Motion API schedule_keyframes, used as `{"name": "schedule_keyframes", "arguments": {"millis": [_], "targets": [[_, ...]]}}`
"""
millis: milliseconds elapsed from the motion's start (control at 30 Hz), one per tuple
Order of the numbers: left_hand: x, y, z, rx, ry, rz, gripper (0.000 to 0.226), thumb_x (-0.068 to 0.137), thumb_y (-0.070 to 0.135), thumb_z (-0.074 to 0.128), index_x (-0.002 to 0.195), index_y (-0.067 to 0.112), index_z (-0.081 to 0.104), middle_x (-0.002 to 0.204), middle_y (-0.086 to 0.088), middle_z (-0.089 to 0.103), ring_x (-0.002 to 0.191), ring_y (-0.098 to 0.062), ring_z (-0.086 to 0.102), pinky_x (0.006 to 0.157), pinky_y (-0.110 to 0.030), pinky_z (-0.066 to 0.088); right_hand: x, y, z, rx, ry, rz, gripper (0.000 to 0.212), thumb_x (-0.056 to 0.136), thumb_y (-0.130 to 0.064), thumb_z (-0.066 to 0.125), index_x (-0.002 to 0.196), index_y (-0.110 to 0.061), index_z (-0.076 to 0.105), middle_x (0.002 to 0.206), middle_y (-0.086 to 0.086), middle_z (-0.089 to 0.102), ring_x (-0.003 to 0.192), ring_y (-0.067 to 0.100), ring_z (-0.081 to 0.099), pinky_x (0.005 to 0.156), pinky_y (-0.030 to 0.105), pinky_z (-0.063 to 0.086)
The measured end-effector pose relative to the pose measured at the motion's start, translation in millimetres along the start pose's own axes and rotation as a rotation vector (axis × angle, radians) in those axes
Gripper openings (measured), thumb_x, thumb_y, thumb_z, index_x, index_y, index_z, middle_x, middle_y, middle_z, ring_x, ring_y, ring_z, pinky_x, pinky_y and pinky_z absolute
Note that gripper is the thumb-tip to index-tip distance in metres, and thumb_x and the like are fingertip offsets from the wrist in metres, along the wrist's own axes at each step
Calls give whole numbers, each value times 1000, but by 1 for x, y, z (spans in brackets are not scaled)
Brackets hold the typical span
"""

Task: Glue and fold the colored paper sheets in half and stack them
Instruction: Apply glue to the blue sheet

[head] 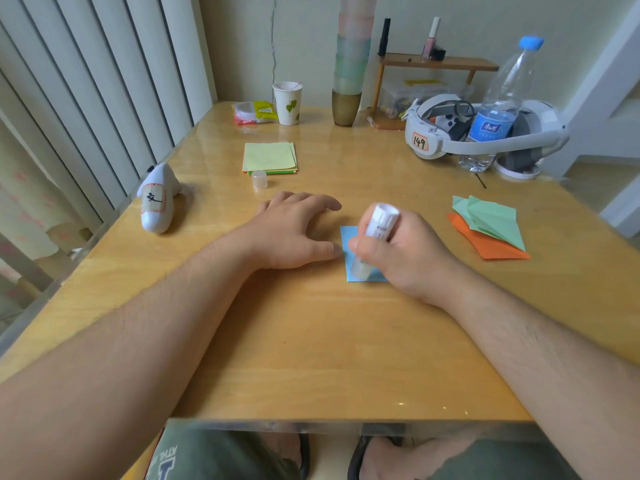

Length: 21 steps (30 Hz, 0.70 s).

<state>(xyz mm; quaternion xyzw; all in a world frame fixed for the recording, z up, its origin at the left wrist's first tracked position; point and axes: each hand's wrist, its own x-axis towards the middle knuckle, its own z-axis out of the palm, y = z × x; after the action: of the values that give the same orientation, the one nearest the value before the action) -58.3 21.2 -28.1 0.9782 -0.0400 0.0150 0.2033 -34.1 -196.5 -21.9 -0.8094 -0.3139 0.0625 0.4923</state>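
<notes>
Gripping a white glue stick (pixel 373 237) in a curled fist, the right hand (pixel 398 251) holds it tilted, tip down on a light blue paper sheet (pixel 349 254) that lies flat near the middle of the wooden surface (pixel 311 341). The left hand (pixel 294 230) rests flat just beside the sheet, fingers spread and relaxed, its thumb touching the sheet's left edge. Farther back on the surface lies a stack of unfolded sheets (pixel 269 157), pale yellow on top with orange and green edges showing beneath, and the glue stick's clear cap (pixel 259 179) stands just in front of it. To the right, well apart from the blue sheet, folded green paper (pixel 491 220) lies on top of a folded orange piece (pixel 498 249). A white controller (pixel 157 202) sits near the left edge. At the back stand a paper cup (pixel 287 102), a water bottle (pixel 498 109) and a white headset (pixel 429 133).
</notes>
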Motion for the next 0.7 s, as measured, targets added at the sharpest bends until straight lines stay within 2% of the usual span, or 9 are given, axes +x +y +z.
{"name": "schedule_keyframes", "arguments": {"millis": [67,133,300,433,533,700], "targets": [[0,0,0,7,-7,9,75,72,74,55,143,51,41,152,13,44,143,-23,30,118,-49,26,3,-1,-3,10,98,-11,21,79,-35,66,73,-19,54,56,-15,48,56,6,42,55,22,36],[1,-1,0,6,-13,9,77,70,75,54,143,52,40,153,13,44,143,-22,30,119,-48,26,4,1,-4,-68,125,-21,22,78,-37,66,74,-20,53,57,-13,48,57,8,42,54,23,37],[1,-1,1,4,1,14,73,75,72,55,143,50,41,152,13,44,143,-21,29,118,-47,26,0,7,1,-207,52,-36,28,79,-39,66,79,-14,54,62,-8,47,60,11,41,58,33,38],[2,-1,2,-3,17,9,67,80,69,54,143,49,42,150,12,47,142,-22,31,117,-47,26,-1,5,3,-213,3,-90,23,85,-28,73,77,-17,54,60,-11,47,58,8,39,55,24,34],[3,-1,2,-13,40,4,53,94,57,58,144,46,44,149,11,48,141,-22,31,118,-46,25,-1,3,6,-215,-3,-80,24,87,-23,77,77,-19,55,60,-11,49,58,8,41,56,22,35],[3,-3,1,-73,58,12,42,104,30,49,143,45,47,147,13,50,140,-22,33,119,-49,24,1,5,7,-96,-1,-37,23,83,-28,78,76,-20,58,60,-14,52,59,8,44,58,22,39]]}}
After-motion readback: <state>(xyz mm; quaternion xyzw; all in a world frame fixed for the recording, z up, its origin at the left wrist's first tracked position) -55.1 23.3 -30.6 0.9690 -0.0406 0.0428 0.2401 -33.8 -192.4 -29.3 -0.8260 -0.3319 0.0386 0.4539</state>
